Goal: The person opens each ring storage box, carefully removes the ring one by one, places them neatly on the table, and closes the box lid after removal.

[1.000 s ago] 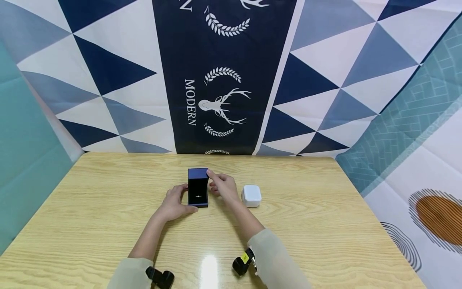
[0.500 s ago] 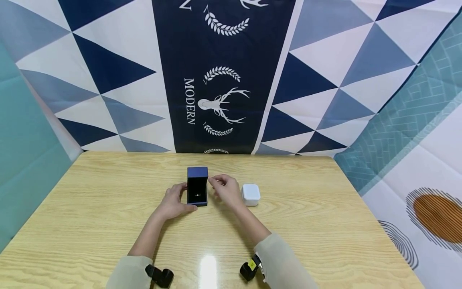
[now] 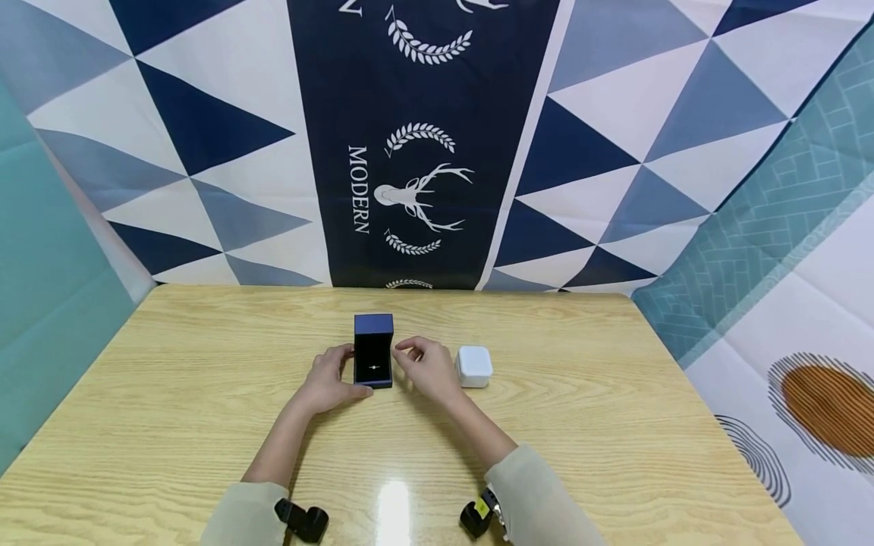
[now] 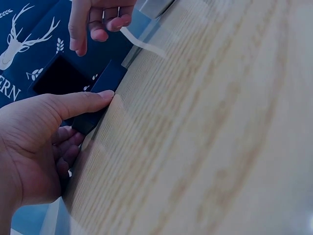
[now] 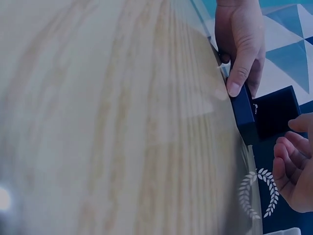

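Observation:
A blue ring box [image 3: 373,324] with a black lining stands open on the table, its lid raised upright. In its base sits a small ring [image 3: 374,367] with a pale stone. My left hand [image 3: 328,385] grips the base from the left; in the left wrist view its thumb [image 4: 88,103] lies on the front edge of the box [image 4: 108,78], and the other fingers are partly hidden. My right hand [image 3: 429,370] is beside the box's right side with loosely bent fingers and nothing held. In the right wrist view its fingertips [image 5: 295,124] appear close to the lid; contact cannot be told.
A small white rounded cube [image 3: 474,366] stands just right of my right hand. The wooden table [image 3: 580,425] ends at a patterned cloth backdrop [image 3: 410,189] behind the box. Black wrist cameras sit at both sleeves.
My right hand has left the upper right corner of the lid and moved down beside the box's right side. The left hand keeps its grip, and the box stays put.

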Motion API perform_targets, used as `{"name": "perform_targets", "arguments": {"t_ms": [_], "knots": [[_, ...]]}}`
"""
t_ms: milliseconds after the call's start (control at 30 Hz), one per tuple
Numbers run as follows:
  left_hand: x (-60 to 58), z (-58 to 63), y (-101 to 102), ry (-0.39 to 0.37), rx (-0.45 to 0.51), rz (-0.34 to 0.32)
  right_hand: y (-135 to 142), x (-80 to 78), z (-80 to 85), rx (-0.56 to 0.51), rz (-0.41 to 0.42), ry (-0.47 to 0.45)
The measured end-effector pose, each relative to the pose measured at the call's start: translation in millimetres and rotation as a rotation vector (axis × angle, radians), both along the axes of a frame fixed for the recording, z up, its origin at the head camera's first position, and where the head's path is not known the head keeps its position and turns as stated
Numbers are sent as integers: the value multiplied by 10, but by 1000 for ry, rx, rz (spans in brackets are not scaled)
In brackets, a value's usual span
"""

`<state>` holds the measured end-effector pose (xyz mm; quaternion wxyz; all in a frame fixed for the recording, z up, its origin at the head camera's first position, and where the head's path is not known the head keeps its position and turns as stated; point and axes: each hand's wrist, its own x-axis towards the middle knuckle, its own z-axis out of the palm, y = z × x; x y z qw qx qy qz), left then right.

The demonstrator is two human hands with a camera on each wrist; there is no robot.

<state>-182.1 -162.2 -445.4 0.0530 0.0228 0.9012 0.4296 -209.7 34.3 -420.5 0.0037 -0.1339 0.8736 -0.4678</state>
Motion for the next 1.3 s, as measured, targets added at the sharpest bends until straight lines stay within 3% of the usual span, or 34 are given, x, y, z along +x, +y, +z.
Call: {"name": "perform_targets", "arguments": {"t_ms": [1300], "knots": [[-8,5,-11,-10,-12,-15,-129,33,-47,477,182,278]]}}
